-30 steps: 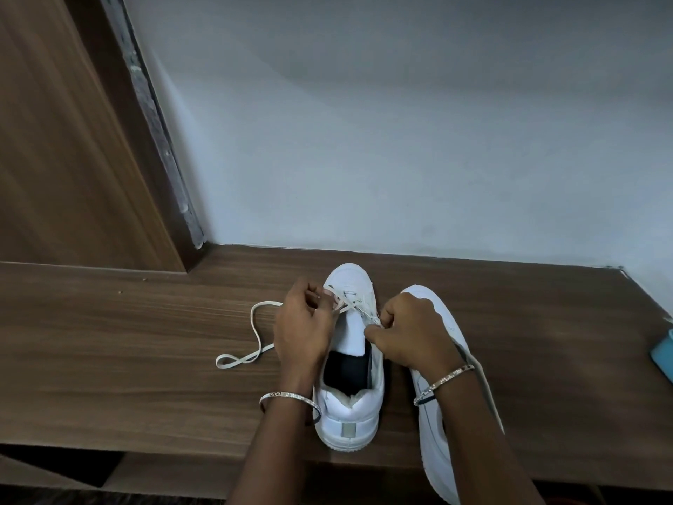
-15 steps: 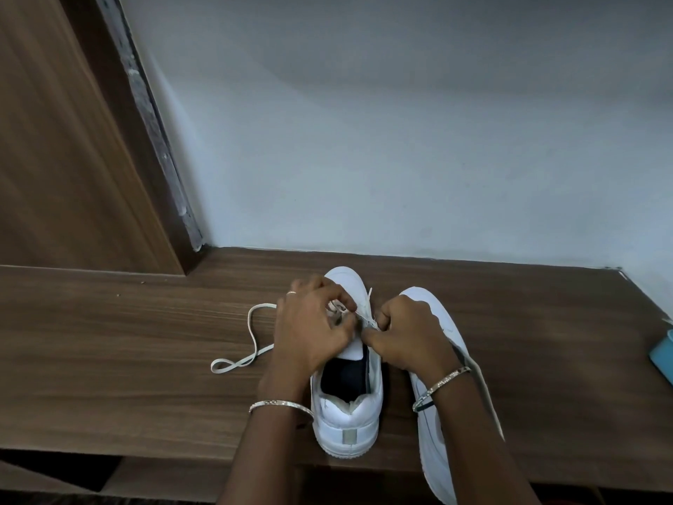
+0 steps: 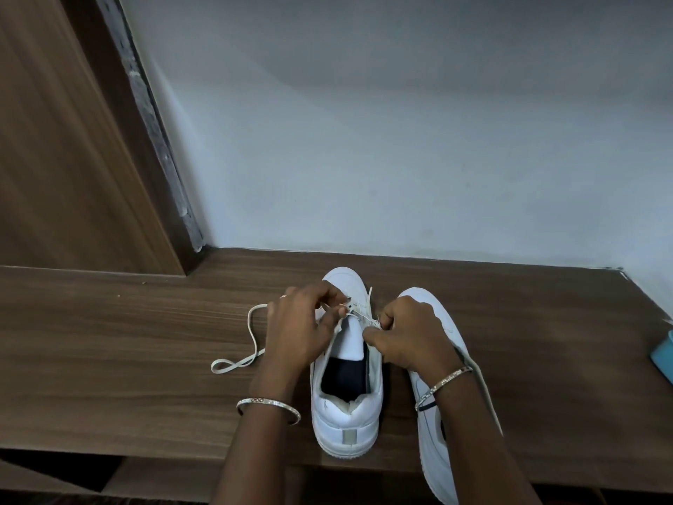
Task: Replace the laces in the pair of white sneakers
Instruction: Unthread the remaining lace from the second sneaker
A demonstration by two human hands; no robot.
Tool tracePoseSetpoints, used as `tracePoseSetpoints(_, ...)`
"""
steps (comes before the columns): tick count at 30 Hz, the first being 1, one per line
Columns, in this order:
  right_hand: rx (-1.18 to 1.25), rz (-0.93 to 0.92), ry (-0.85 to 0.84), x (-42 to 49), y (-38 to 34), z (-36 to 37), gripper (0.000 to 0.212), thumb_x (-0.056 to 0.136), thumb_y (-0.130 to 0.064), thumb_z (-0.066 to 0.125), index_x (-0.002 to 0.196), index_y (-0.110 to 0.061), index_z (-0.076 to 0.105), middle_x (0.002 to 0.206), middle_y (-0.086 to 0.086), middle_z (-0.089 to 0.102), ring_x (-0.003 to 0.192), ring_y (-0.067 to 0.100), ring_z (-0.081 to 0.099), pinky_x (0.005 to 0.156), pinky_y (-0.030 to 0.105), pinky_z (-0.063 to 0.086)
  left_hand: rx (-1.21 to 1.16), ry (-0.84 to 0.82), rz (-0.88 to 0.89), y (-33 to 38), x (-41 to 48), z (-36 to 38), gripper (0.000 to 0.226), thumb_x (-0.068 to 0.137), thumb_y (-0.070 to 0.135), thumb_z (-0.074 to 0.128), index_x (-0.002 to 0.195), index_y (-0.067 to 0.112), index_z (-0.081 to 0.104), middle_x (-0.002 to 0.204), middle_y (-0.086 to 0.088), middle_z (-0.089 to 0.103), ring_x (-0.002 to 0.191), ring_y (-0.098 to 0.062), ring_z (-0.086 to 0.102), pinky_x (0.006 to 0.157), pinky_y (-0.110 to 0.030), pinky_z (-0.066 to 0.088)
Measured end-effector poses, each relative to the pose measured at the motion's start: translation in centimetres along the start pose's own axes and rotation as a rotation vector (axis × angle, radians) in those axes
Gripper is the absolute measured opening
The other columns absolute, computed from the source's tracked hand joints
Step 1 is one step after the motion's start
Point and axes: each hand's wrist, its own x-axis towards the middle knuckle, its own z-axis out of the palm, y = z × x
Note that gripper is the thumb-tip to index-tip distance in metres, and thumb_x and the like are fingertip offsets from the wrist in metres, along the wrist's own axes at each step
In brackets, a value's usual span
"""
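Two white sneakers stand heel-toward-me on the wooden shelf [image 3: 127, 359]. The left sneaker [image 3: 346, 406] has its white tongue raised and a dark inside. My left hand [image 3: 302, 329] pinches the white lace [image 3: 251, 337] at the eyelets near its toe. Part of this lace loops out over the wood to the left. My right hand [image 3: 408, 333] pinches the lace on the shoe's right eyelet side. The right sneaker [image 3: 433, 442] lies partly under my right forearm, its toe showing beyond the hand. A thin lace strand trails along its right side.
A pale wall rises just behind the shelf, and a wooden panel [image 3: 54, 158] stands at the left. A light blue object [image 3: 662, 359] sits at the right edge. The shelf's front edge runs right below the heels.
My left hand has moved up and over the eyelets near the toe, fingers now curled over the lace. The loose loop on the left has shifted slightly. The right hand stays almost in place.
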Motion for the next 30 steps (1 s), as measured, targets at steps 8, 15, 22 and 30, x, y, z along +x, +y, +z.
tracePoseSetpoints(8, 0.004, -0.004, -0.006, -0.1, 0.1, -0.1, 0.026, 0.074, -0.024, 0.071, 0.06, -0.011, 0.053, 0.054, 0.0, 0.05, 0.056, 0.016, 0.048, 0.052, 0.026, 0.035, 0.007, -0.109, 0.101, -0.5, 0.9, -0.3, 0.003, 0.082, 0.019, 0.08, 0.084, 0.021, 0.081, 0.079, 0.005, 0.077, 0.072, -0.012, 0.067, 0.062, -0.01, 0.037)
tracePoseSetpoints(15, 0.01, 0.024, -0.015, 0.0, 0.1, 0.0, 0.025, 0.074, -0.022, 0.07, 0.06, -0.012, 0.052, 0.052, -0.002, 0.046, 0.055, 0.016, 0.046, 0.048, 0.024, 0.033, -0.045, 0.148, -0.047, -1.4, 0.3, -0.6, 0.012, 0.094, 0.012, 0.058, 0.085, 0.019, 0.06, 0.089, 0.003, 0.061, 0.08, -0.02, 0.055, 0.065, -0.026, 0.037)
tracePoseSetpoints(22, 0.004, 0.03, -0.017, 0.1, 0.1, 0.0, 0.024, 0.074, -0.023, 0.069, 0.059, -0.011, 0.055, 0.052, -0.001, 0.05, 0.057, 0.018, 0.053, 0.052, 0.024, 0.039, -0.326, 0.481, -0.966, -4.2, -0.3, -1.9, 0.026, 0.099, 0.023, 0.052, 0.108, 0.002, 0.065, 0.115, -0.023, 0.066, 0.109, -0.043, 0.059, 0.087, -0.041, 0.046)
tracePoseSetpoints(30, -0.006, 0.027, -0.01, 0.0, -0.1, -0.1, 0.022, 0.074, -0.024, 0.07, 0.062, -0.01, 0.058, 0.056, 0.001, 0.051, 0.06, 0.018, 0.051, 0.055, 0.026, 0.038, -0.154, 0.075, 0.051, -0.8, 0.1, -0.5, 0.014, 0.081, 0.044, 0.067, 0.079, 0.032, 0.073, 0.077, 0.017, 0.065, 0.077, -0.004, 0.056, 0.072, -0.033, 0.047)
